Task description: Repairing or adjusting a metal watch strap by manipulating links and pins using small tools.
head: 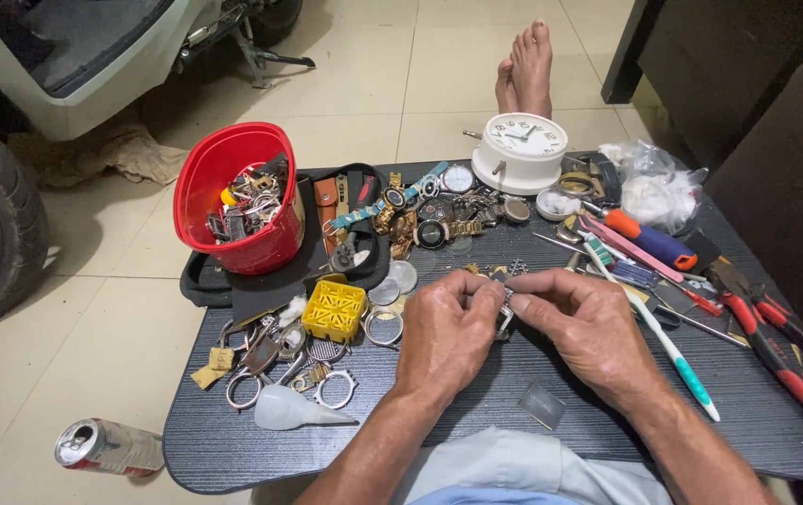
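On the pale tile floor my low dark table (pixel 233 440) holds a red bucket (pixel 233 201) up and left of my grip, a white clock (pixel 520 150) above it, and my left hand (pixel 446 332) and right hand (pixel 588 327) pinch a tiny metal watch piece (pixel 506 309) together between their fingertips.

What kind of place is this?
Likely an informal watch-repair spot at home: a low dark table on a tiled floor, strewn with watches and pliers, a red tub of parts, a scooter parked alongside.
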